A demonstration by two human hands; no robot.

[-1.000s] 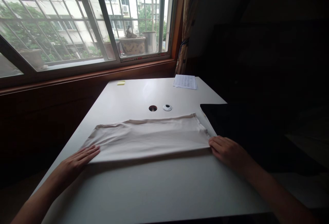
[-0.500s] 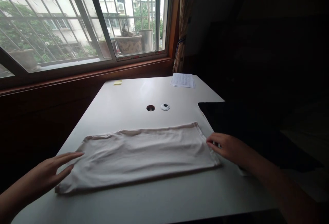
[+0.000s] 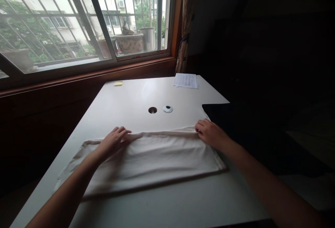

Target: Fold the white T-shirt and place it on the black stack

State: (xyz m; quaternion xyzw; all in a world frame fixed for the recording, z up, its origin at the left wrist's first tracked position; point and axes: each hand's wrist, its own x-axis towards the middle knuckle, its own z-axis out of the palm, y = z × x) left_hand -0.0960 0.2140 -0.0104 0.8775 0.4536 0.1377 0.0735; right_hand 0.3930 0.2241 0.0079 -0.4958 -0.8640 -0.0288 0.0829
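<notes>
A white garment (image 3: 162,158) lies folded into a long strip across the white table; from its folded shape I cannot tell the exact kind. Soft creases run along it, and a stitched hem shows at its right end. My left hand (image 3: 116,139) is closed on the far edge, left of the middle, with thumb and fingers pinching the fabric. At the far right corner, my right hand (image 3: 208,131) grips the same edge with curled fingers. Between the hands the edge is slightly raised. My left forearm hides part of the garment's left end.
Beyond the garment, the table (image 3: 125,104) has a round hole (image 3: 152,110) with a white ring-shaped cover (image 3: 168,109) beside it. Yellow sticky notes (image 3: 118,83) and printed papers (image 3: 186,81) lie at the far edge. A dark cutout borders the right side.
My left hand has moved from the garment's left end to its far edge and closed there. My right hand has slid from the right end up to the far corner.
</notes>
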